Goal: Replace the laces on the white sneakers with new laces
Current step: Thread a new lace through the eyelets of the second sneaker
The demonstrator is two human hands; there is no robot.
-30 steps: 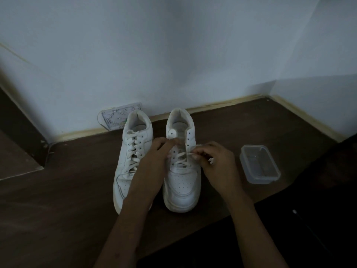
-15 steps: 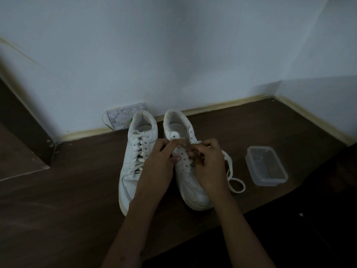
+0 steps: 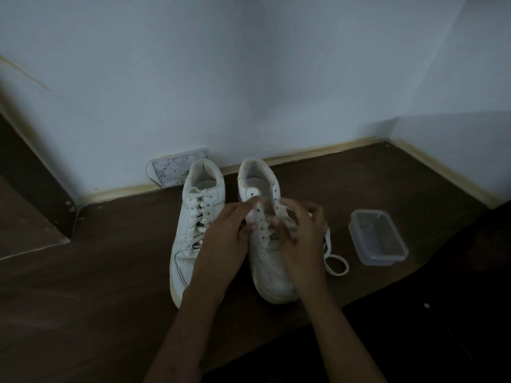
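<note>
- Two forearms enter from the bottom edge; I count two bare hands, both over the right-hand shoe.
- Left hand (image 3: 229,233): fingers curled against the left eyelet row of the right sneaker (image 3: 265,244), thumb and forefinger together at an eyelet. I cannot tell for certain whether they pinch the shoe's flap or lace.
- Right hand (image 3: 302,233): fingers curled, clamped on a strand of white lace (image 3: 287,221) at the right eyelet row.
- The same lace runs out past the right hand and lies as a loose loop on the wooden surface (image 3: 96,286), just right of that shoe.
- Right sneaker: toe points toward me, heel toward the wall; upper eyelets open, only the lower part threaded as far as I can see.
- Left sneaker (image 3: 193,225): just beside the first, parallel, fully laced up to the top eyelets. Sneaker count: two, both white. No brand mark legible on either; light is dim.
- One clear plastic container (image 3: 377,240), rectangular, no lid on it, stands right of the loose loop, apart from it.
- One small card or plate (image 3: 177,168) leans at the wall base behind the left sneaker; printed marks on it, too small to read.
- White wall (image 3: 249,78) behind, pale trim along its foot.
</note>
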